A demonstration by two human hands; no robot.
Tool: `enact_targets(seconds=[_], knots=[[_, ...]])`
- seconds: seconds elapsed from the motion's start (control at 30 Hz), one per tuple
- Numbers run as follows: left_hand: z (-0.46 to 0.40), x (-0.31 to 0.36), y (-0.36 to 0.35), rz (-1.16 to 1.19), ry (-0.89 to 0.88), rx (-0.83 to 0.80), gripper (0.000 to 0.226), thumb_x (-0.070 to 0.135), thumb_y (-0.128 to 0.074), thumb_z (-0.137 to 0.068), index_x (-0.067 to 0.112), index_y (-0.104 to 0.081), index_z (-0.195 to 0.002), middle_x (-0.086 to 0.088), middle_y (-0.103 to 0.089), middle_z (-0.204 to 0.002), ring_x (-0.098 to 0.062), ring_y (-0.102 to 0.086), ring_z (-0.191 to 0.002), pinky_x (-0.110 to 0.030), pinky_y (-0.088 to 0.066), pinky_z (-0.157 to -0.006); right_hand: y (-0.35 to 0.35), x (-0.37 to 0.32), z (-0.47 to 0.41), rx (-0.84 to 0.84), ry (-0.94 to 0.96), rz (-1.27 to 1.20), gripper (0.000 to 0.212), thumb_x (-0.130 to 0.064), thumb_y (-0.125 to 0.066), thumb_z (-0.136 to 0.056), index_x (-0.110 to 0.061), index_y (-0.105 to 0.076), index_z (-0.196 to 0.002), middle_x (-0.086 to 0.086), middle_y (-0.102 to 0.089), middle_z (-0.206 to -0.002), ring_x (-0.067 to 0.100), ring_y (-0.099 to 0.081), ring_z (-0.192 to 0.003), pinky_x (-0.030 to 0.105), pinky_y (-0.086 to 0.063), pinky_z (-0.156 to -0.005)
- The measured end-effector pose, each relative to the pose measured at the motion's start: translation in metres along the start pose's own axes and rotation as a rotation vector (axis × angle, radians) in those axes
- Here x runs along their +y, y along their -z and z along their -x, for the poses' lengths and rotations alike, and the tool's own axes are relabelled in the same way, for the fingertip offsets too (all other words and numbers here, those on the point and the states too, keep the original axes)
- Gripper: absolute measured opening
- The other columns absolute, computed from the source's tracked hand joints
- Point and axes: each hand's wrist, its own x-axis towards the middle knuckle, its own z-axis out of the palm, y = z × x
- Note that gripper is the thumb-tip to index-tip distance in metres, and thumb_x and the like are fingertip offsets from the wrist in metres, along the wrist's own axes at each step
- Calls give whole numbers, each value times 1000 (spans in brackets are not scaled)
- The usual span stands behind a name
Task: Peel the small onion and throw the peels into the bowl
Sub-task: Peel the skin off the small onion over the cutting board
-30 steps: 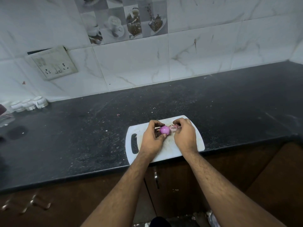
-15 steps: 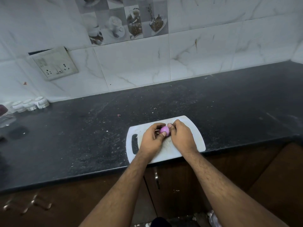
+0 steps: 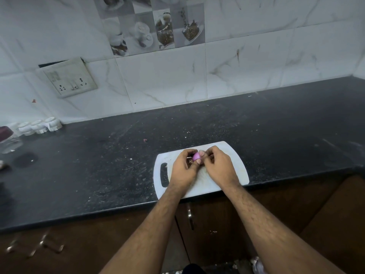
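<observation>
Vs 0.5 s ago: right hand has closed in tighter, its thumb now on top of the small onion, covering more of the bulb. Left hand barely moved. Camera shifted slightly, nothing else.

Onion sits pinched between both hands, held just above the far half of the cutting board. Left hand grips it from the left and below, right hand's thumb and fingers press on its right side. Exposed part is smooth, glossy pink-purple. Brownish peel bits hang under the left fingers.

Board: white plastic, rounded corners, slot handle on its left end, scuffed, lying at the bench's front edge.

Bench: black speckled stone, littered with small crumbs and flakes. White marble-look wall tiles behind, a crooked switch/socket plate at left, small white containers by the wall. Brown wooden cabinets below.
</observation>
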Motion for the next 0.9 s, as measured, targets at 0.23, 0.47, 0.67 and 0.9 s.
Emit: enact_targets(seconds=[0.23,0.47,0.67,0.9], knots=[[-1,1,3,10,28,-67,28,20,-71,-95,24,-63,-121,4,-72,-119,-10,-66,-115,-30,-52,-106,-1,4,-5,-31,13,133,22,-28,-45,-106,-14,-51,-90,-14,-58,-79,17,-59,-78,31,-42,-66],[1,5,0,46,14,-29,46,6,-73,-92,22,-53,-130,3,-66,-124,-9,-63,-115,-20,-51,-99,3,6,-8,68,-47,38,25,-26,-41,-108,-11,-53,-92,-4,-57,-71,19,-54,-69,27,-33,-53],[2,3,1,53,-36,-54,58,2,-76,-83,26,-50,-129,0,-66,-123,-12,-65,-115,-29,-55,-97,-2,6,-5,19,25,-5,18,-33,-55,-102,-20,-65,-109,-9,-67,-97,9,-63,-88,25,-47,-77],[2,3,0,29,33,19,46,18,-91,-75,18,-68,-114,2,-74,-111,-6,-71,-95,-20,-57,-83,1,9,-7,19,51,-31,10,-23,-60,-99,-20,-66,-92,-7,-67,-89,8,-60,-83,21,-41,-70]])
